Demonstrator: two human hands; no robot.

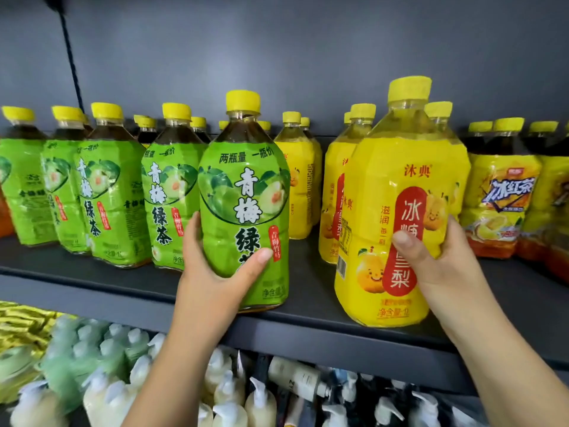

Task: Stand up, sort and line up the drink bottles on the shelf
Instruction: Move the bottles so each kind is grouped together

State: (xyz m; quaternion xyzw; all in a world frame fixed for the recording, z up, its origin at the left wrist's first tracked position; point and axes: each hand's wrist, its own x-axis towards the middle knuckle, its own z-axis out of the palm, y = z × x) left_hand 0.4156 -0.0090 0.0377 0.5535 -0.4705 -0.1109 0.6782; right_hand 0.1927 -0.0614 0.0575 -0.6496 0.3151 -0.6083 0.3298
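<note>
My left hand grips a green-labelled tea bottle with a yellow cap, upright at the front edge of the dark shelf. My right hand grips a yellow-labelled pear drink bottle, also upright at the shelf's front. Several more green tea bottles stand in rows to the left. Behind the two held bottles stand more yellow pear bottles. Iced tea bottles with yellow and orange labels fill the right end.
A grey back wall rises behind the shelf, with a dark cord hanging at the left. The shelf below holds several pump bottles, pale green and cream, and gold packets at far left.
</note>
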